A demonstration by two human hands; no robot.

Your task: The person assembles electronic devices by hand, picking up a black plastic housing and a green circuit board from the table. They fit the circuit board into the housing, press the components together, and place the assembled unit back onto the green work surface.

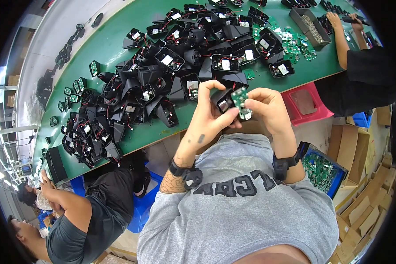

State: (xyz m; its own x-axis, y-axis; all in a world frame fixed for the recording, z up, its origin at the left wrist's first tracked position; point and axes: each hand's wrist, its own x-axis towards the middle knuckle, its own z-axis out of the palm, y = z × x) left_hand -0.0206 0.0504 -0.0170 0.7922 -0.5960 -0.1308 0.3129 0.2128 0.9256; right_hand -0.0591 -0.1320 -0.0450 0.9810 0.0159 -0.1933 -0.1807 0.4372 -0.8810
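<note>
In front of my chest, just off the table's near edge, my left hand (212, 108) is closed around a small black plastic housing (223, 102). Its thumb reaches across to the lower part of a green circuit board (240, 99). Fingers and thumb of my right hand (267, 105) pinch that board by its right side. The board stands tilted beside the housing's open face; whether a wire joins the two cannot be made out. Beyond my hands lies a big heap of black housings (167, 59) with red wires and white labels, the nearest ones close to my left fingers.
Loose green boards (295, 44) lie on the green table (185, 121) at the right, by a grey bin of small metal parts (310, 27). A red stool (306, 103), a blue crate of boards (319, 174) and cartons (350, 147) stand right. Co-workers sit left (83, 215) and right (361, 79).
</note>
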